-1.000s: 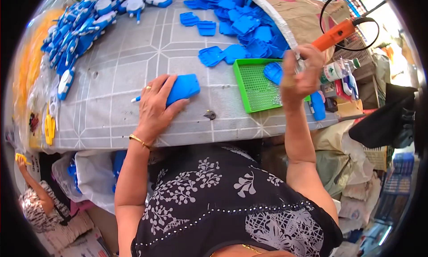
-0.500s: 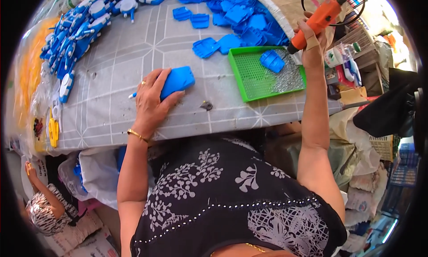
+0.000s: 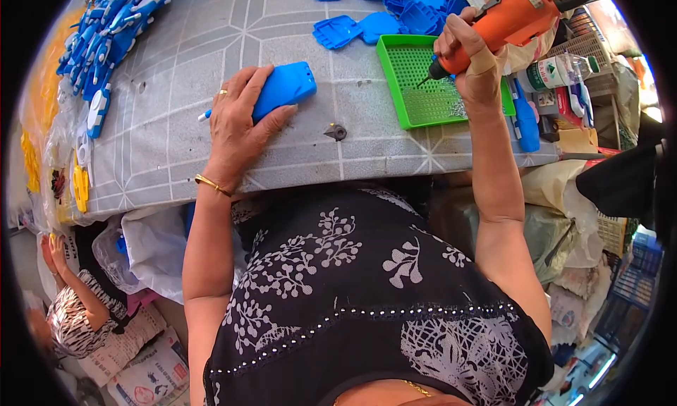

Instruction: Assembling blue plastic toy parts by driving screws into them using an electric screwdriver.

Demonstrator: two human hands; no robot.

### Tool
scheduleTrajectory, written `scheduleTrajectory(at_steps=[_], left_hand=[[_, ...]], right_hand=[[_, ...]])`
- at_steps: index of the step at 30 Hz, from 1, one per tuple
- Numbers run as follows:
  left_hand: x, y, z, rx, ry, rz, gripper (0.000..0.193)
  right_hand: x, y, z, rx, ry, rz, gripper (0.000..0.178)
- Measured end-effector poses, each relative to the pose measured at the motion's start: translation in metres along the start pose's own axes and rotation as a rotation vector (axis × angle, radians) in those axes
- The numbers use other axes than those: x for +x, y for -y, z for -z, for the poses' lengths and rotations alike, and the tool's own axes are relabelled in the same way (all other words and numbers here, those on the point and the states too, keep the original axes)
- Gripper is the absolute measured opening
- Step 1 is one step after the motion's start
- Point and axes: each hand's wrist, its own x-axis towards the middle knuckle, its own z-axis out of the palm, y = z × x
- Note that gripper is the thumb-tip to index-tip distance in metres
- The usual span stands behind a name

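Note:
My left hand [image 3: 238,120] is closed on a blue plastic casing [image 3: 285,89], holding it down on the table. A short white tip pokes out from under the hand's left side. My right hand [image 3: 474,66] grips an orange electric screwdriver [image 3: 515,15]. The tool's thin dark bit hangs over a green perforated tray [image 3: 400,96]. Small silver screws [image 3: 457,108] lie in that tray, partly hidden by my right hand and wrist. Between my hands and nearer to me, a small dark pointed piece [image 3: 336,132] rests on the table.
Loose blue plastic parts [image 3: 381,27] lie beyond the tray. A pile of blue-and-white pieces [image 3: 116,36] fills the far left. Yellow pieces [image 3: 81,184] lie at the left edge. A bottle [image 3: 560,71] stands right of the tray. Another person [image 3: 77,300] sits at lower left.
The screwdriver has swung so its bit is over the tray, and it appears larger. The view has shifted. The blue part seen in the tray no longer shows. My left hand keeps its hold.

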Motion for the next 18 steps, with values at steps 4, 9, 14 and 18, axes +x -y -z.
scheduleTrajectory(at_steps=[4, 9, 14, 18], left_hand=[[0.001, -0.002, 0.000, -0.003, 0.001, 0.013, 0.064], [0.001, -0.001, -0.001, 0.023, 0.000, 0.008, 0.064], [0.001, -0.001, -0.001, 0.014, 0.004, 0.008, 0.064], [0.002, 0.000, -0.003, 0.015, -0.007, 0.000, 0.064]], right_hand=[[-0.008, 0.002, -0.002, 0.017, -0.002, -0.007, 0.013], [-0.010, -0.001, 0.004, 0.029, 0.008, 0.009, 0.012], [-0.011, -0.002, 0.004, 0.027, 0.004, 0.018, 0.012], [-0.013, -0.003, 0.004, 0.043, 0.004, 0.018, 0.012]])
